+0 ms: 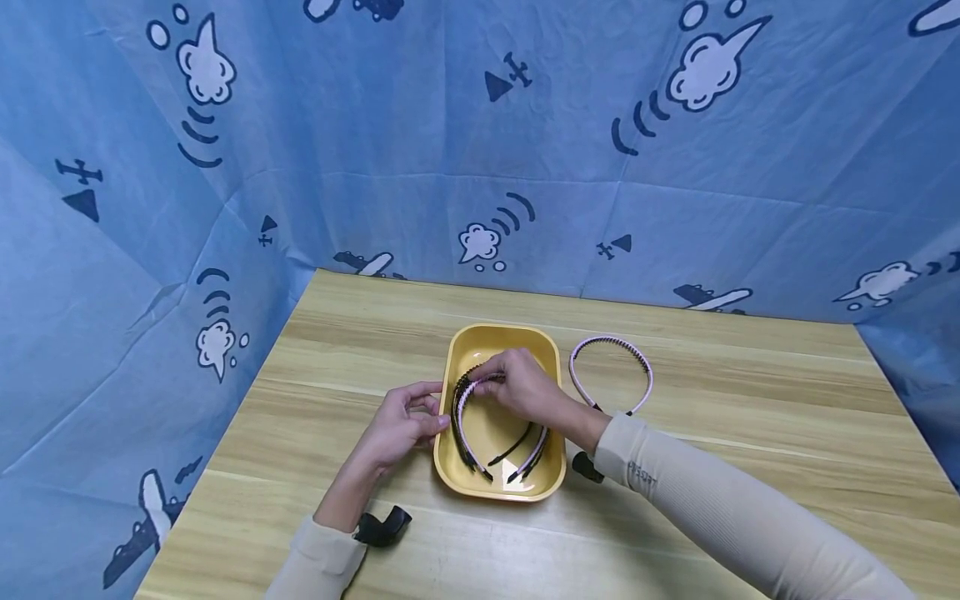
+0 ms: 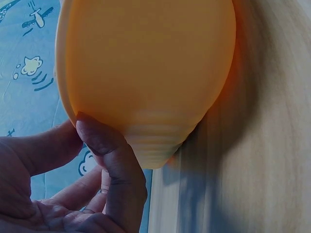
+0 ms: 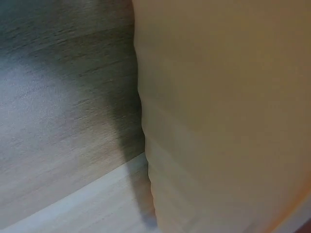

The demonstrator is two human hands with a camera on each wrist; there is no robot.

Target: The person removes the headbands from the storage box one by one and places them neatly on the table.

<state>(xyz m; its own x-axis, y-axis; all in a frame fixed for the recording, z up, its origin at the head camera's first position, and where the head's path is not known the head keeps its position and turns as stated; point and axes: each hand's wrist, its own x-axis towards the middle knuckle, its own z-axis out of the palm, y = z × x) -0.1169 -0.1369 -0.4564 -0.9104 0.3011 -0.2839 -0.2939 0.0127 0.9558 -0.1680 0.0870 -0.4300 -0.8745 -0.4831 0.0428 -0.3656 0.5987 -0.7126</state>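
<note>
A yellow plastic basin holds several hair headbands, some black and one lilac and black. My right hand reaches inside and pinches the top of the lilac headband; black headbands lie close beside and beneath it. At the basin's left side, my left hand grips the rim between thumb and fingers, and the left wrist view shows the thumb against the outer wall. In the right wrist view, the basin's wall hides the right hand.
Another lilac and black headband lies on the wooden table, right of the basin. A black wrist device sits at the left cuff, another under the right wrist. Blue patterned cloth hangs behind and beside the table.
</note>
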